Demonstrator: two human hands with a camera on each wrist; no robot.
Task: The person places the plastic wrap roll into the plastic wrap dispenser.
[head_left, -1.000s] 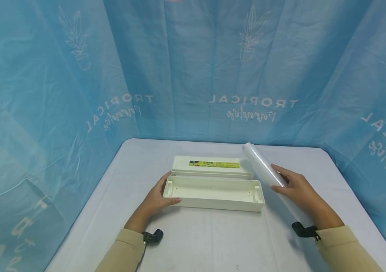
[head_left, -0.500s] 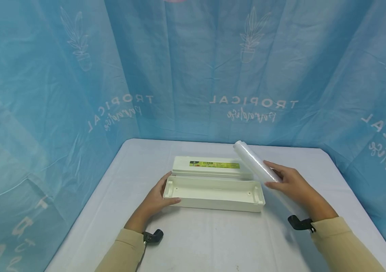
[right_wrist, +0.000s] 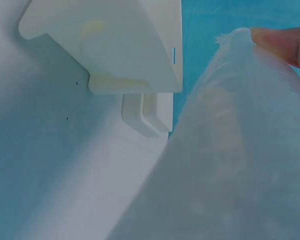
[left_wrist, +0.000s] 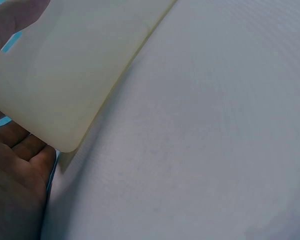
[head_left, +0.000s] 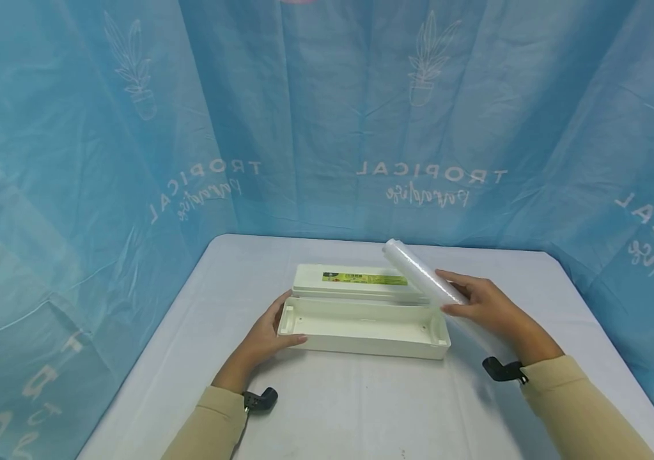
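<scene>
My left hand (head_left: 260,338) grips the left end of a long cream plastic box (head_left: 361,345), thumb along its front wall. The box lies open on the table, its hollow facing up. In the left wrist view, the end wall of the box (left_wrist: 80,75) rests partly between the thumb and the other fingers. My right hand (head_left: 490,312) holds a roll of clear plastic wrap (head_left: 415,267) at a slant, its far end over the right part of the lid (head_left: 306,280). The wrap (right_wrist: 205,160) fills much of the right wrist view, the thumb (right_wrist: 285,44) at its edge.
The cream lid, with a green and yellow label (head_left: 361,278), lies flat directly behind the box. A white cloth covers the table (head_left: 350,415). Blue printed curtains (head_left: 327,128) stand along the back and both sides.
My right hand has moved left with the plastic wrap roll, bringing its far end from beside the lid to over the lid's right part. The left hand and box have stayed put.
</scene>
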